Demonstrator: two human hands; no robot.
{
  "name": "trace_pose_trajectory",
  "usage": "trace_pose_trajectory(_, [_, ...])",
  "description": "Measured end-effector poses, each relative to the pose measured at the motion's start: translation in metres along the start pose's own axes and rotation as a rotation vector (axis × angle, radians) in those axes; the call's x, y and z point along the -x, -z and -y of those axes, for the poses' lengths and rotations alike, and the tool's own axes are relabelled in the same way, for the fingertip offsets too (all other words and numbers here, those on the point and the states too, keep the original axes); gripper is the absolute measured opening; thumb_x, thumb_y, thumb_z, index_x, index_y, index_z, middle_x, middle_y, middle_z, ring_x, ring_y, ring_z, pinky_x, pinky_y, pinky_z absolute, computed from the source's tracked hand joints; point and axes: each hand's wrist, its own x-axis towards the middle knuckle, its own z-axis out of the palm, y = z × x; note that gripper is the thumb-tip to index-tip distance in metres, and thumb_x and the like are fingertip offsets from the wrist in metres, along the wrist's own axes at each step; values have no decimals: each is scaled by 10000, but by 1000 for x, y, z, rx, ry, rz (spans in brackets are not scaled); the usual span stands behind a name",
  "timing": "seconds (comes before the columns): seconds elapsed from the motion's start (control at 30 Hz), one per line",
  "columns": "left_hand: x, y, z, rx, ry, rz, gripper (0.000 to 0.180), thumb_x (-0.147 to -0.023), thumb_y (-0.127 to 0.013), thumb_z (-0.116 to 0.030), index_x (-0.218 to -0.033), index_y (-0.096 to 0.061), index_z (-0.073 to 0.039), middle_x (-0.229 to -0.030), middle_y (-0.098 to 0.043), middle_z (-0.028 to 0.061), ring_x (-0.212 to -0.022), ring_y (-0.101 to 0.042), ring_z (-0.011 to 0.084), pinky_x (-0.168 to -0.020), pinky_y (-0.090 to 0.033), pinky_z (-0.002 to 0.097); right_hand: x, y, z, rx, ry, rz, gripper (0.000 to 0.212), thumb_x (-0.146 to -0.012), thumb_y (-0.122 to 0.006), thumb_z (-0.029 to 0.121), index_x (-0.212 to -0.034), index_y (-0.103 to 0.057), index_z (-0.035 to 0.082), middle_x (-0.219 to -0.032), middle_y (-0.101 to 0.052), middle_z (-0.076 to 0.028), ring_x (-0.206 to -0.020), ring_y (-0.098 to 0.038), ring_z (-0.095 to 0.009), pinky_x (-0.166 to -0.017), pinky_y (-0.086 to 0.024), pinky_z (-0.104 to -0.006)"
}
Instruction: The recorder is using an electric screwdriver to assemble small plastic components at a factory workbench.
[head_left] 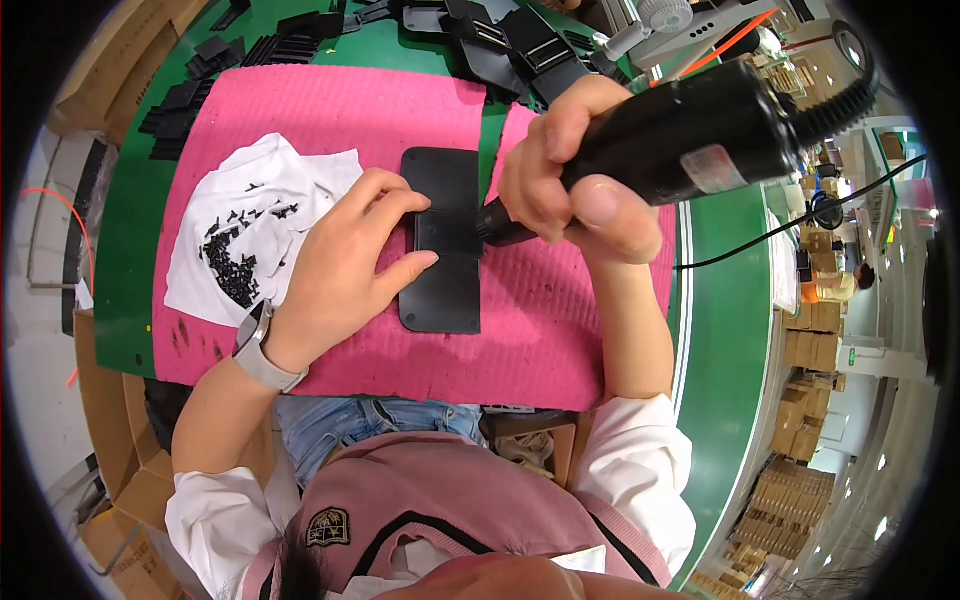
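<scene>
A flat black plastic plate [443, 300] with rounded left corners lies on a pink ribbed mat [540, 345]. My left hand [345, 250], with a grey watch at the wrist, has its thumb and fingers bent onto the plate's left part, a gap between their tips. My right hand [560, 180] is wrapped round a black corded electric screwdriver [680, 130]. The tool lies aslant, its dark nose at the plate's right edge; whether the bit meets a screw cannot be seen. Left of my left hand, small black screws [232, 265] lie heaped on a white cloth [200, 290].
More black plastic parts [490, 45] are piled along the far side of the green table [715, 330]. The screwdriver's cord [850, 100] rises at the upper right. An open cardboard box [110, 430] stands at the left. Stacked cartons and another person [840, 285] are in the right background.
</scene>
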Motion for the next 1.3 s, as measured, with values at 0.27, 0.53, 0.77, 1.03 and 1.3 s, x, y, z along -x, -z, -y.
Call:
trace_pose_trajectory(0.27, [-9, 9, -3, -243, -165, -6, 383, -676, -743, -181, -969, -570, -5, -985, -530, 116, -929, -530, 302, -767, -453, 371, 10, -22, 3, 60, -80, -171, 286, -655, -736, 92, -858, -553, 7, -732, -567, -38, -613, -533, -96, -532, -419, -223])
trace_pose_trajectory(0.53, [-13, 20, -16, -481, -411, 60, 364, -645, -747, -299, -797, -586, -10, -807, -513, 97, -824, -538, 265, -658, -463, 368, 23, 2, 52, 174, -251, -250, 591, -711, -726, 280, -1118, -425, -27, -555, -460, -44, -412, -433, -128, -420, -351, -263])
trace_pose_trajectory(0.77, [87, 179, 28, -395, 228, -760, 223, -779, -723, -157, -951, -663, -28, -852, -620, 27, -769, -571, 108, -676, -454, 261, 109, 59, 26, 1397, -762, -719, 606, -703, -726, 136, -1247, -475, 47, -878, -603, -182, -851, -619, -340, -756, -484, -393])
trace_pose_trajectory(1.03, [486, 317, 298, -190, 1011, -1200, 445, -819, -673, -463, -755, -669, -22, -620, -566, 35, -550, -513, 114, -518, -394, 264, 33, 43, -15, 1826, -188, -234, 685, -659, -742, 151, -1272, -447, 64, -1258, -445, -194, -1138, -475, -366, -902, -455, -411])
trace_pose_trajectory(1.3, [447, 272, 252, 248, 918, -1352, 248, -868, -631, -302, -961, -654, -74, -831, -630, -4, -650, -541, 79, -535, -405, 222, -44, 70, -108, 1885, -72, -245, 566, -718, -646, 154, -1235, -467, 8, -1180, -531, -197, -1046, -571, -329, -751, -530, -402])
